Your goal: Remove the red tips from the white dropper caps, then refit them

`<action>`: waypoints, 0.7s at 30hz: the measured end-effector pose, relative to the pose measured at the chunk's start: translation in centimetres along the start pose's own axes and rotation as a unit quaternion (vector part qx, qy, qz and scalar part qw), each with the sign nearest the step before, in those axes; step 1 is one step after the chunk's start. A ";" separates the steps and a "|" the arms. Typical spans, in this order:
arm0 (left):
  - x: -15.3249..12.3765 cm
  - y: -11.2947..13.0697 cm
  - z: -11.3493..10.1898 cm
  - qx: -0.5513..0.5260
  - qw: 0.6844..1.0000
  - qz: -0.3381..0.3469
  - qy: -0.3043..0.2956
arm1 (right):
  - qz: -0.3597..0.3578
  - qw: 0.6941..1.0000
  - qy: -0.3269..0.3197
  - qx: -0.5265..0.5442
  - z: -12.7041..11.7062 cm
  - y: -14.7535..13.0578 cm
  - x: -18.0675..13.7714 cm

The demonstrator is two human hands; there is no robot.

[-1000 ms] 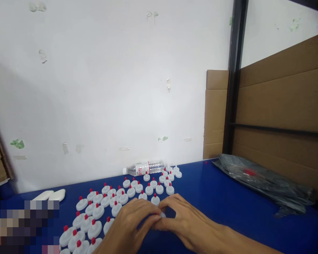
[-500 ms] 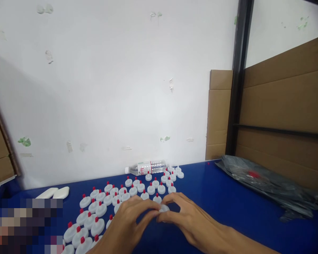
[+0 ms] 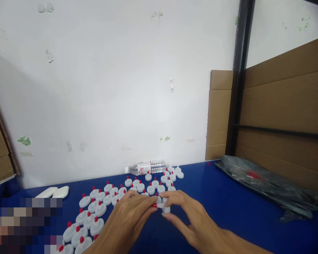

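Both my hands meet low in the middle of the view over a blue table (image 3: 228, 201). My right hand (image 3: 187, 215) pinches a white round cap (image 3: 165, 207), held tilted on its side. My left hand (image 3: 129, 220) pinches a small red tip (image 3: 154, 205) at the nozzle of that cap. Several white caps with red tips (image 3: 100, 208) stand in rows on the table left of and behind my hands. A few caps with bare white nozzles (image 3: 178, 172) sit at the far end of the group.
A clear plastic water bottle (image 3: 145, 167) lies on its side against the white wall. Two white oblong pieces (image 3: 54, 192) lie far left. A crumpled dark plastic bag (image 3: 265, 183) lies at the right beside cardboard panels (image 3: 283, 106) and a black post (image 3: 238, 77).
My hands have lifted the white cap a little and turned it on its side. The red tip now shows between my left fingers at the cap's nozzle.
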State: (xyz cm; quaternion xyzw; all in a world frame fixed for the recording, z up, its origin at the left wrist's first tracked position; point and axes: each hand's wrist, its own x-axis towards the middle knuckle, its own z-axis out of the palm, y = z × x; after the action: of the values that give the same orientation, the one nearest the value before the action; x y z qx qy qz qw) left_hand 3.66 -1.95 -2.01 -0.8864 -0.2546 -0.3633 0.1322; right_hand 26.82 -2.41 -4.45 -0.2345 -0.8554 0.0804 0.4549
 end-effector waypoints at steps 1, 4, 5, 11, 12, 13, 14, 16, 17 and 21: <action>0.1 -0.1 -0.1 0.010 1.000 0.013 -0.001 | -0.005 1.000 0.004 -0.004 0.0 -0.1 0.0; 0.0 -0.1 -0.1 0.032 0.999 0.028 -0.019 | -0.014 1.000 0.011 -0.006 -0.1 -0.1 0.0; 0.0 -0.1 -0.1 0.034 0.999 0.024 -0.028 | -0.022 1.000 0.010 -0.007 -0.2 -0.1 0.0; -0.7 0.8 1.2 -0.030 0.996 -0.010 -0.087 | -0.110 0.993 -0.007 -0.048 -0.2 -0.5 -0.2; -0.9 0.9 1.7 -0.049 0.995 0.001 -0.088 | -0.130 0.990 -0.006 -0.062 0.0 -0.6 -0.2; -1.2 0.8 2.2 -0.065 0.994 0.018 -0.081 | -0.153 0.985 0.002 -0.081 0.3 -0.8 -0.2; -1.4 0.7 2.6 -0.075 0.995 0.039 -0.057 | -0.173 0.979 0.015 -0.101 0.6 -1.0 -0.2; -1.5 0.6 3.0 -0.080 0.995 0.068 0.003 | -0.200 0.970 0.043 -0.132 1.0 -1.1 -0.2; -1.5 0.5 2.9 -0.080 0.995 0.062 -0.010 | -0.200 0.970 0.045 -0.133 1.0 -1.1 -0.1; -0.4 0.9 0.7 -0.056 0.989 -0.029 -0.131 | -0.173 0.978 0.014 -0.113 0.2 -0.8 -0.1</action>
State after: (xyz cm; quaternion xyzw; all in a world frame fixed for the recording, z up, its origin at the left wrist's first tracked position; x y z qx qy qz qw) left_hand 4.27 -2.52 -2.84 -0.9244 -0.2749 -0.2617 0.0370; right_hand 26.49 -3.14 -4.34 -0.1340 -0.8799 -0.1000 0.4447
